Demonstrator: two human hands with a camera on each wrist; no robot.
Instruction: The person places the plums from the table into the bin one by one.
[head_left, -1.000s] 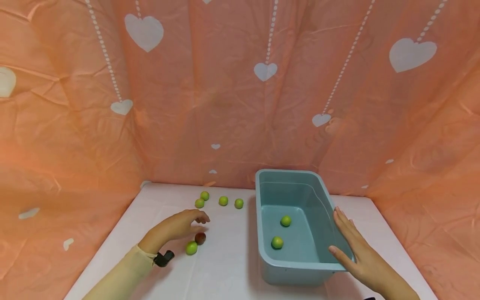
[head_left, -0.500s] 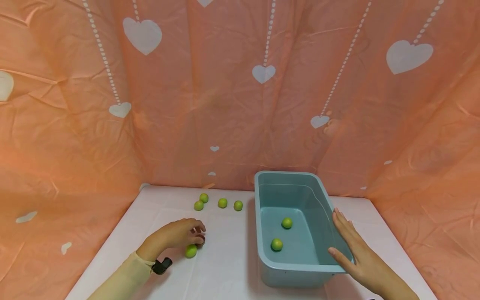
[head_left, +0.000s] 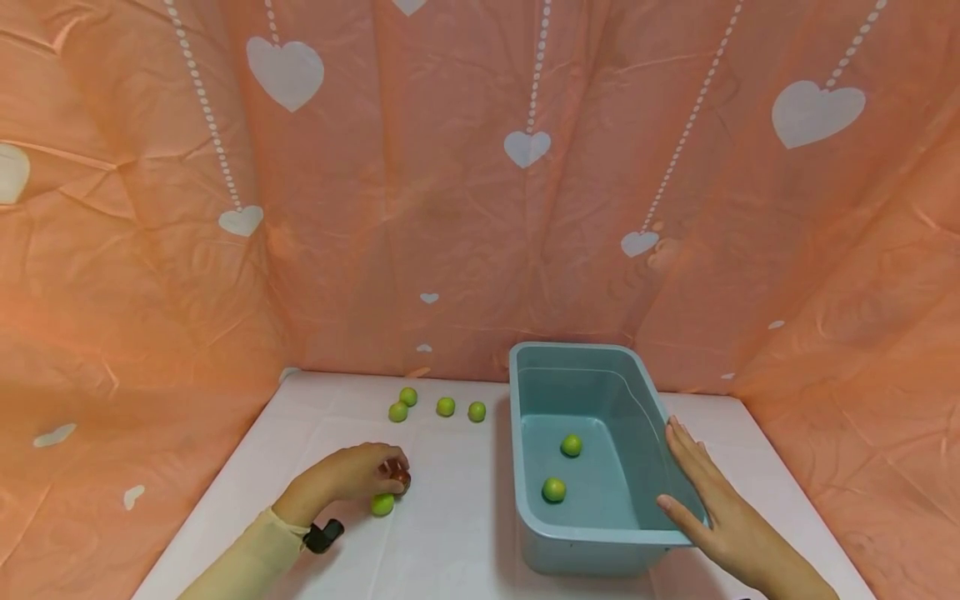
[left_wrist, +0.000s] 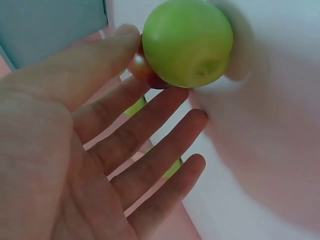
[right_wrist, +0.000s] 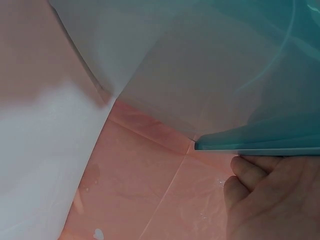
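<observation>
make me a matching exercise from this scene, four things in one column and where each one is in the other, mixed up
Things:
1. reddish-brown fruit
2. right hand
3. row of four green fruits
4. two green fruits

Places:
A. inside the blue tub
B. flat against the tub's right wall
C. on the white table near the back curtain
D. at the fingertips of the left hand

Pairs: 1-D, 2-B, 3-C, 4-A

Left hand (head_left: 352, 473) fingers curled, right hand (head_left: 712, 500) flat, fingers straight
</observation>
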